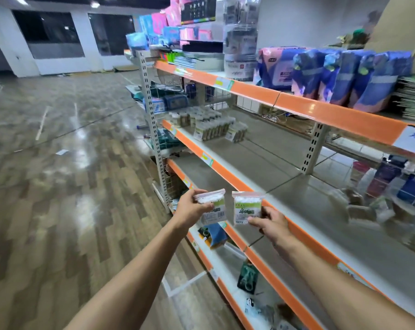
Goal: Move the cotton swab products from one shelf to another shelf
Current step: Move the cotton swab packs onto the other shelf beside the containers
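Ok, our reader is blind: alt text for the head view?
Each hand holds a small bag of cotton swabs, left hand with one bag, right hand with another, before orange-edged store shelves stocked with packaged goods.

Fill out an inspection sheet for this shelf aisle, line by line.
Surface: grey metal shelf with orange edge, mostly bare.
Job's things: two clear zip bags of white cotton swabs, left bag, right bag; stacked swab packs further along.
Clutter: blue tissue packs above; small hanging items below.
Hands: left hand and right hand each hold a bag.
Cables: nothing seen.
Surroundings: glossy wood-pattern floor, white walls.
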Demonstrator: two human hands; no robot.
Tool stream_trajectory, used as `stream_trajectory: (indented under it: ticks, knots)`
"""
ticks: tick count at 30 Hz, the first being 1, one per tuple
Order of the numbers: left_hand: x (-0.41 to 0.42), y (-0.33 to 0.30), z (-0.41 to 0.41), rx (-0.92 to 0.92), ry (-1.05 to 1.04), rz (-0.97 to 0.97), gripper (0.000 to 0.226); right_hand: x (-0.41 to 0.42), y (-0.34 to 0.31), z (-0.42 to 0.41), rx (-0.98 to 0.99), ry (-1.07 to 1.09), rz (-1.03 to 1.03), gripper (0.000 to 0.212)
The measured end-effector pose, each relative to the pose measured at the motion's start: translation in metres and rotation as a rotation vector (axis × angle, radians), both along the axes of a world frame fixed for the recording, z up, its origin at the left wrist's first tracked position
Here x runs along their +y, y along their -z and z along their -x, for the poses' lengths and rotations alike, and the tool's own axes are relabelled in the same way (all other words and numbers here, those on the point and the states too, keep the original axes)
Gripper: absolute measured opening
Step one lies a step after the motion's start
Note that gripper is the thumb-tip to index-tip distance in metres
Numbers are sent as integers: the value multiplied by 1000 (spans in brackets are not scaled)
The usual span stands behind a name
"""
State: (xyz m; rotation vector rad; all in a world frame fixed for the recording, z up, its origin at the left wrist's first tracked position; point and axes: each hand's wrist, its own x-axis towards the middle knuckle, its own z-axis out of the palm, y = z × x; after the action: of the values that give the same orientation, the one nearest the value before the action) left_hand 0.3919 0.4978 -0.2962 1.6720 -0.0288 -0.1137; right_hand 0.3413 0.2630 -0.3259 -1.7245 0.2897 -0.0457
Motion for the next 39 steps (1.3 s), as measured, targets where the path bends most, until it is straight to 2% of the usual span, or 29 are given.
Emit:
stream_trajectory:
  ticks: [7,17,25,39]
  knots:
    - [53,-2,-47,-34,52,-70,40,56,-4,-41,-8,18,-7,23]
    - [112,-3,-97,-50,65,-62,39,115,-2,-86,-6,52,-5,20]
    - [140,9,-143,-27,46,-27,36,136,1,-138,5,31,-9,22]
    - [157,8,-287,-72,121,-160,33,146,8,-278,14,118,-19,31]
